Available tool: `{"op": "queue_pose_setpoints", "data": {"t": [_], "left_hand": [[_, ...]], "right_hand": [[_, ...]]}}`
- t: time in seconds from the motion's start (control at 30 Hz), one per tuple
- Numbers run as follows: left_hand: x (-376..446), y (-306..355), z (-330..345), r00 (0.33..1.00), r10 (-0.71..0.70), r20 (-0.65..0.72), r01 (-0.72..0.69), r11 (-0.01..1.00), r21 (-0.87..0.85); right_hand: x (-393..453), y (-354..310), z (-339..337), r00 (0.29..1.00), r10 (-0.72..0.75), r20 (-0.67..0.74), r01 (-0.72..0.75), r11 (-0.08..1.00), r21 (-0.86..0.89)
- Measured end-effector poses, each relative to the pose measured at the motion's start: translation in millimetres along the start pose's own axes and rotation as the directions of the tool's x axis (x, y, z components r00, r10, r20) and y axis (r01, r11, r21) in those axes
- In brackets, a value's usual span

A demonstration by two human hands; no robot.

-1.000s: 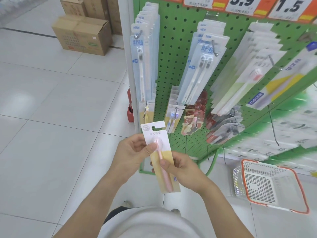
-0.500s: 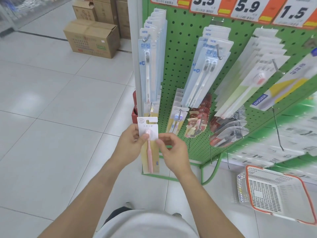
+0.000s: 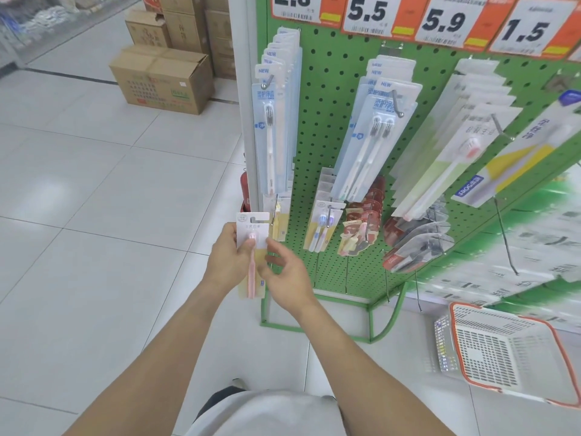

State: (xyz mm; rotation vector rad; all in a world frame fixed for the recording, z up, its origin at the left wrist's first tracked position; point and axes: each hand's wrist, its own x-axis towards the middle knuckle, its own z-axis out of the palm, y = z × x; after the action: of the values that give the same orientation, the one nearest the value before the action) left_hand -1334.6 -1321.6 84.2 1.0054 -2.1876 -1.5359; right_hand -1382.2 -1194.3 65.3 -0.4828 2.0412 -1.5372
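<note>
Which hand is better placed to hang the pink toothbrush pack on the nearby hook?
Left, probably. The left hand grips the toothbrush pack near its top, with its hang slot close to the hook. The right hand is beside the pack's edge, with no clear hold.

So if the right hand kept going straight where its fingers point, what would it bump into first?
The pink toothbrush pack, gripped by the left hand. The right hand aims at the pack's right edge and may be touching it; depth is unclear.
</note>
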Motion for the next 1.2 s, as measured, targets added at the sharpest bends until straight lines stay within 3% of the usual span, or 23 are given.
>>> {"op": "queue_pose_setpoints", "data": {"t": [0.47, 0.7, 1.1, 1.2], "left_hand": [[26.8, -13.8, 1.4, 0.995, 0.033, 0.09, -0.039, 0.997, 0.063], [41.7, -2.2, 16.9, 0.982, 0.082, 0.171, -0.104, 0.987, 0.122], [67.1, -3.6, 23.1, 0.937, 0.025, 0.347, -0.095, 0.978, 0.185], [73.3, -2.8, 17.2, 0.945, 0.02, 0.326, -0.096, 0.971, 0.218]], "right_hand": [[18.4, 2.2, 4.2, 0.997, 0.081, 0.017, -0.08, 0.996, -0.025], [27.9, 6.9, 4.0, 0.992, 0.123, -0.038, -0.123, 0.992, 0.009], [48.8, 1.8, -5.9, 0.98, 0.174, -0.093, -0.179, 0.983, -0.049], [43.8, 4.4, -8.5, 0.969, 0.199, -0.144, -0.207, 0.978, -0.038]]}}
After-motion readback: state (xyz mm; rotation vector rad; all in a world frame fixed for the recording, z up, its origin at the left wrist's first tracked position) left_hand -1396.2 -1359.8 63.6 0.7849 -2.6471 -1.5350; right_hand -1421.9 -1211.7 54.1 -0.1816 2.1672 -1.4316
